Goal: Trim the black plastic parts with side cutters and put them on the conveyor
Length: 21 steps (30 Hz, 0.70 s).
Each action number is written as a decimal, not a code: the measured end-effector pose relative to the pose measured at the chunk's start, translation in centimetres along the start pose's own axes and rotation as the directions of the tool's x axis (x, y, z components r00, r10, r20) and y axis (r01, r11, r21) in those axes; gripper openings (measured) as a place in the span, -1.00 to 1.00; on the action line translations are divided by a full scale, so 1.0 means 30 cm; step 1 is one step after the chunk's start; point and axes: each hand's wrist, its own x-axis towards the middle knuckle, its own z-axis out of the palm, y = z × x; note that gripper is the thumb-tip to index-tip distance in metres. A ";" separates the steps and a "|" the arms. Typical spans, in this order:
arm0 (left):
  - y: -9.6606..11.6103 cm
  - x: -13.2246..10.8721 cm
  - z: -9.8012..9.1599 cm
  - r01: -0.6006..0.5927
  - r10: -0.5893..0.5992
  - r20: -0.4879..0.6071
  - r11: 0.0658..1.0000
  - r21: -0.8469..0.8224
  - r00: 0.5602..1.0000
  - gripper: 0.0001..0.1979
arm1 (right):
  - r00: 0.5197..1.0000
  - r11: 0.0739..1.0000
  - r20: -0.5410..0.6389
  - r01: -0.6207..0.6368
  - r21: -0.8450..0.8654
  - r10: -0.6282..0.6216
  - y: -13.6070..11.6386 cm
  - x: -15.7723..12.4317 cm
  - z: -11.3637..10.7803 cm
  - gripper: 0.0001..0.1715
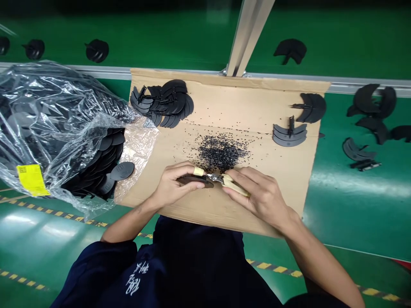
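Observation:
Between the thumb and fingers of my left hand (176, 184) is a flat black plastic part (205, 182), its edge turned to the right. A pale tape wraps one of that hand's fingertips. My right hand (257, 190) is closed around cutting pliers (236, 186) with cream handles. Their metal jaws meet the black part's right end; whether they bite into it I cannot tell. Just beyond both hands lies a heap of small black plastic clippings (221, 150), scattered over a cardboard sheet (257, 214).
A clear plastic bag (64, 98) of black oval parts lies open at left, one oval piece (122, 170) at its mouth. Curved black parts (173, 102) pile at the cardboard's back left, with more (290, 135) at right. A metal post (248, 38) rises behind.

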 end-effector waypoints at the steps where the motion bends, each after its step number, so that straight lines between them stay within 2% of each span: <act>1: 0.004 0.003 -0.009 0.004 -0.005 0.011 1.000 0.027 1.000 -0.79 | 1.000 1.000 -0.015 -0.016 -0.022 0.015 0.002 -0.001 0.002 -0.69; 4: 0.019 0.012 -0.026 -0.041 0.034 0.086 0.996 0.080 0.996 -0.75 | 0.998 0.994 -0.043 -0.041 -0.103 0.037 0.004 -0.003 0.005 -0.65; 8: 0.028 0.022 -0.014 -0.126 0.097 0.184 0.980 0.153 0.978 -0.69 | 0.998 0.974 -0.052 -0.049 -0.223 0.038 -0.009 -0.005 -0.001 -0.60; 11: 0.022 0.029 0.001 -0.097 0.069 0.138 0.973 0.210 0.988 -0.66 | 0.996 0.946 -0.046 -0.086 -0.312 0.076 -0.019 -0.012 -0.010 -0.59; 15: 0.009 0.040 0.007 -0.043 0.038 0.026 0.969 0.244 0.999 -0.77 | 0.986 0.916 -0.059 -0.165 -0.366 0.154 -0.021 -0.029 -0.018 -0.59; 18: -0.005 0.052 0.015 0.030 -0.019 -0.059 0.982 0.185 0.998 -0.79 | 0.966 0.947 -0.123 -0.249 -0.202 0.228 -0.021 -0.038 -0.021 -0.60; 21: -0.025 0.066 0.031 0.114 -0.113 -0.117 0.993 0.006 0.987 -0.72 | 0.949 0.952 -0.119 -0.276 0.136 0.292 -0.035 -0.036 -0.015 -0.65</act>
